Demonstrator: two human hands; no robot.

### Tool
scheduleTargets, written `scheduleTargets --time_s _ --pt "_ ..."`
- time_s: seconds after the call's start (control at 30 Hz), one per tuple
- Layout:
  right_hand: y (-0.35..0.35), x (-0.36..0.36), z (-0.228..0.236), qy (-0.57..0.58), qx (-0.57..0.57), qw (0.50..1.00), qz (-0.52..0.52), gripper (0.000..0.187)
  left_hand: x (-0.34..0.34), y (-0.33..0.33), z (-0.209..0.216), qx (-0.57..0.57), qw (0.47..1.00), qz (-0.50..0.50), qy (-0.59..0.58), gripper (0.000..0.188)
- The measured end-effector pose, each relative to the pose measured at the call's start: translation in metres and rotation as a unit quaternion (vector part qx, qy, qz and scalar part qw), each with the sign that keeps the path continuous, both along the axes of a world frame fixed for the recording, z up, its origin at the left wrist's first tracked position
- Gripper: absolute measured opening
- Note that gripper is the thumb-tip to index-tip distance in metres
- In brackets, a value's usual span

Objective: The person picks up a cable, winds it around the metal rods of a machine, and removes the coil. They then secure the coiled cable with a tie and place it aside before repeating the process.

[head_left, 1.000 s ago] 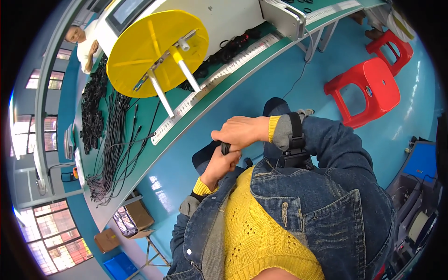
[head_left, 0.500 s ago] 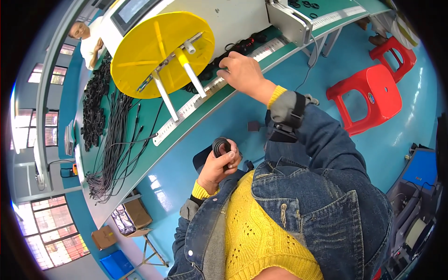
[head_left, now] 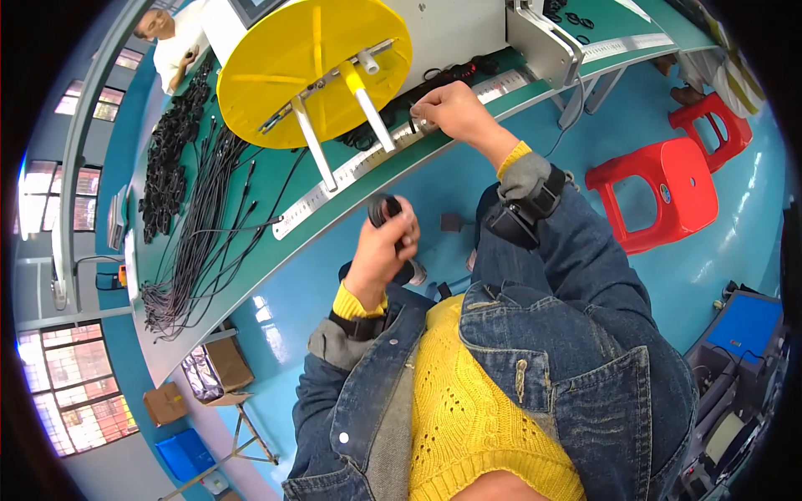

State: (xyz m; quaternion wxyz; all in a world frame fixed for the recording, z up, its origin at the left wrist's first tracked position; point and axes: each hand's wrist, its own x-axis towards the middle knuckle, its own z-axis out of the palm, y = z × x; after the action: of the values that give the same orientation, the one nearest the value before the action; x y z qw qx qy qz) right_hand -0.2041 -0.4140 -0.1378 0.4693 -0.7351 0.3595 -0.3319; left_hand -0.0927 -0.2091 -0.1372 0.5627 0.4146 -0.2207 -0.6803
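Observation:
In my left hand point(head_left: 380, 250) is a small coil of black cable point(head_left: 383, 209), my fingers wrapped round it, just off the table's front edge. My right hand point(head_left: 461, 115) is over that edge, thumb and fingertips pinched on a short thin black strip point(head_left: 412, 126) that hangs down. Behind the right hand, a row of small black ties or loops point(head_left: 434, 75) lies along the base of the white machine. A large yellow disc point(head_left: 276, 92) with two metal rods faces me on the machine, left of my right hand.
Long black cables point(head_left: 196, 225) and a pile of black bundles point(head_left: 163, 179) cover the green table's left end. A metal ruler point(head_left: 292, 219) runs along its front edge. Red stools point(head_left: 681, 188) stand on the right. A person in white point(head_left: 180, 46) is at the far left.
My right hand has come back from the black ties toward the table edge, with a black strip now showing in its fingertips. My left hand has risen toward the table with the coil.

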Motion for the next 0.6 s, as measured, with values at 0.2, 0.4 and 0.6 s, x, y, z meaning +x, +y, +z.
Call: scheduleTargets --time_s 0.2,0.4,0.6 --pt "0.000 -0.006 0.000 -0.045 0.044 0.998 0.026 0.022 -0.001 -0.032 0.017 -0.012 0.994 0.088 -0.069 0.012" --pt "0.029 -0.023 0.018 -0.157 0.257 0.948 0.107 0.018 -0.002 -0.049 0.023 -0.072 0.985 0.108 -0.113 0.025" --pt "0.072 -0.045 0.018 -0.120 0.317 0.915 0.217 0.019 -0.004 -0.029 0.020 -0.038 0.989 0.013 -0.139 0.020"
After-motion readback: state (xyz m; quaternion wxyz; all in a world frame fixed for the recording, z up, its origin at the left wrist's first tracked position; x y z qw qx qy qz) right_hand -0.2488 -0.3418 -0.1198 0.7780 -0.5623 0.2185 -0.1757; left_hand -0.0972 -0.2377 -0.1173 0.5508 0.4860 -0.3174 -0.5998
